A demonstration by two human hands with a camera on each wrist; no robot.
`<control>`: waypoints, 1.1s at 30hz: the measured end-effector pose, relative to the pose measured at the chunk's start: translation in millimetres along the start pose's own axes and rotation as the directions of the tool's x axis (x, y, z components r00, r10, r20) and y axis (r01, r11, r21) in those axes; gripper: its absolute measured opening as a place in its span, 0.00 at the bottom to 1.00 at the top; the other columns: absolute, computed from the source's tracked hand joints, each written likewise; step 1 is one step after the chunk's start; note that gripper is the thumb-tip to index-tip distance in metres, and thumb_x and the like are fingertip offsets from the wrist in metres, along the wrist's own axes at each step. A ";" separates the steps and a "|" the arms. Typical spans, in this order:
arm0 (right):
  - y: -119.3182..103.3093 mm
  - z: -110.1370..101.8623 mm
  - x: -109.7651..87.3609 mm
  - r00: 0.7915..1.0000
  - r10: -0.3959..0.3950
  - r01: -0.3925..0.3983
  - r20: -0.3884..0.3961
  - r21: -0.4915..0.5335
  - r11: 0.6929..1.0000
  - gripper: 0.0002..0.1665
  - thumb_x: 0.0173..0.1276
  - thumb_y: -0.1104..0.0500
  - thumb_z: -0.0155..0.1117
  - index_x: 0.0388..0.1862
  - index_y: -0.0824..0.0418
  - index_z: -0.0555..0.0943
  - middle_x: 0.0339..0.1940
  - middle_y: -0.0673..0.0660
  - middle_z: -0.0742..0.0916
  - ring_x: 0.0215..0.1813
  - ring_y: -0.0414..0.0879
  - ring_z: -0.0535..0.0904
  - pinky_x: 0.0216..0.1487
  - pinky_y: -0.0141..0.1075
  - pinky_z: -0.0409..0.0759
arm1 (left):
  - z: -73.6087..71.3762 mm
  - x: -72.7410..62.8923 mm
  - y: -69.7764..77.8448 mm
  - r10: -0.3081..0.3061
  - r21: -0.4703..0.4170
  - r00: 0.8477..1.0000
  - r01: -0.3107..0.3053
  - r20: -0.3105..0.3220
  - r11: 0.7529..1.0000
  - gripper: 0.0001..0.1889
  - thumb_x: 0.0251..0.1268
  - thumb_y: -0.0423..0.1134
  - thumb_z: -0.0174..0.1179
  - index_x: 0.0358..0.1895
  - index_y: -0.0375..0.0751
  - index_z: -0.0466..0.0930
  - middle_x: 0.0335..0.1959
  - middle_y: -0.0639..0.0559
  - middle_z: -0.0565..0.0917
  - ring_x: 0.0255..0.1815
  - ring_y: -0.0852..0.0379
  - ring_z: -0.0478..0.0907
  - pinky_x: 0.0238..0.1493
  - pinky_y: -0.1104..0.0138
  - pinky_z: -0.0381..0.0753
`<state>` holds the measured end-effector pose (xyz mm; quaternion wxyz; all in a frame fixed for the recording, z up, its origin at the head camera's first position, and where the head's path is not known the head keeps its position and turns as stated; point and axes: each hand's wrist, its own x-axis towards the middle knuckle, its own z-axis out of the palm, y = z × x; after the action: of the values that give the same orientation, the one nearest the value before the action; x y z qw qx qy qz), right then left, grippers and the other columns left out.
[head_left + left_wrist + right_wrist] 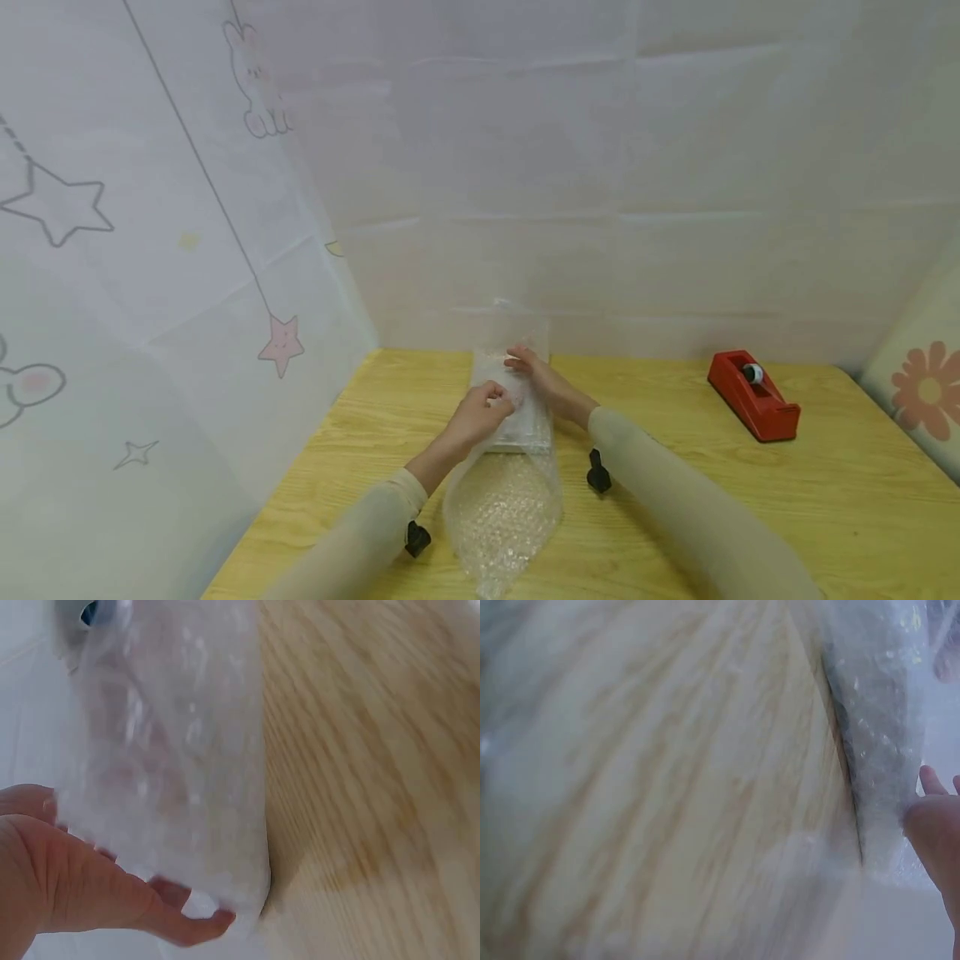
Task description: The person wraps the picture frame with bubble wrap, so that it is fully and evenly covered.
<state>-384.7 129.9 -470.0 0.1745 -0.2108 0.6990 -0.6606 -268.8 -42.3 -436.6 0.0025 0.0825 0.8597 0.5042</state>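
While your bubble wrap [506,510] sits on the table [360,442], kinda clear and crinkly round a pale package [517,432], near end splayed, your left hand [474,417] pinches it, right hand [553,388] resting on it, fingers fairly straight, red tape dispenser [750,400] off right.

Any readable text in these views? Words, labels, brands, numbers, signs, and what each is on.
None readable in any view.
Red tape dispenser: any lettering is too small to make out.
Bubble wrap: none seen; glare and blur would hide any print on or under it.
Printed backdrop: drawings only, such as stars, a rabbit and a flower; no lettering visible.
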 end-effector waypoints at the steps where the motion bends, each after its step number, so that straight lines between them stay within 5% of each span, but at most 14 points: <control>1: -0.3 -1.0 -0.4 1.000 -0.006 0.006 0.011 0.020 1.000 0.40 0.83 0.33 0.33 0.83 0.56 0.56 0.80 0.64 0.63 0.81 0.58 0.52 0.77 0.58 0.42 | 3.3 0.8 1.2 -0.012 0.025 1.000 0.012 -0.007 1.000 0.11 0.73 0.47 0.58 0.48 0.45 0.80 0.62 0.40 0.76 0.61 0.36 0.71 0.56 0.41 0.71; 6: 5.0 -6.7 -3.0 0.999 -0.015 0.012 0.047 0.080 0.997 0.48 0.79 0.27 0.31 0.83 0.58 0.55 0.80 0.67 0.62 0.81 0.58 0.50 0.77 0.56 0.41 | 21.1 0.1 5.0 -0.106 0.153 0.994 0.110 -0.032 0.982 0.09 0.74 0.53 0.55 0.46 0.56 0.79 0.69 0.42 0.69 0.68 0.30 0.60 0.57 0.26 0.48; 13: 7.7 -5.7 -3.4 0.998 -0.023 0.019 0.054 0.078 0.997 0.47 0.80 0.28 0.31 0.81 0.59 0.58 0.80 0.66 0.63 0.81 0.58 0.51 0.77 0.57 0.38 | 40.0 -3.8 -0.8 -0.107 0.316 0.989 0.134 -0.101 0.939 0.05 0.69 0.49 0.56 0.38 0.56 0.76 0.67 0.41 0.69 0.66 0.31 0.61 0.58 0.30 0.47; 23: 1.5 -11.2 -3.6 0.998 -0.025 0.019 0.058 0.095 0.995 0.44 0.82 0.31 0.32 0.80 0.61 0.60 0.79 0.66 0.64 0.81 0.56 0.51 0.77 0.56 0.37 | 52.6 -4.2 2.0 -0.076 0.415 0.993 0.107 -0.092 0.904 0.03 0.61 0.47 0.60 0.35 0.56 0.78 0.68 0.40 0.67 0.69 0.32 0.58 0.61 0.26 0.36; 29: 3.6 -11.6 -3.1 0.997 -0.030 0.024 0.067 0.088 0.996 0.43 0.82 0.31 0.31 0.80 0.60 0.60 0.79 0.65 0.64 0.81 0.56 0.50 0.76 0.59 0.36 | 57.8 -7.6 -1.6 -0.013 0.463 0.996 0.054 -0.091 0.885 0.07 0.66 0.48 0.58 0.41 0.52 0.76 0.66 0.40 0.68 0.67 0.35 0.60 0.61 0.24 0.34; 33: 5.6 -10.7 -2.4 0.997 -0.038 0.032 0.072 0.079 0.996 0.43 0.83 0.32 0.32 0.80 0.61 0.60 0.79 0.64 0.64 0.81 0.57 0.50 0.76 0.60 0.36 | 53.7 -10.4 -10.6 0.023 0.581 0.999 -0.044 0.044 0.813 0.20 0.74 0.63 0.51 0.54 0.55 0.75 0.71 0.41 0.66 0.70 0.36 0.59 0.61 0.23 0.35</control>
<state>-388.7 140.5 -475.0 0.1966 -0.2405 0.6620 -0.6821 -255.3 -2.4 -473.0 -0.0165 0.1034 0.9708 0.2158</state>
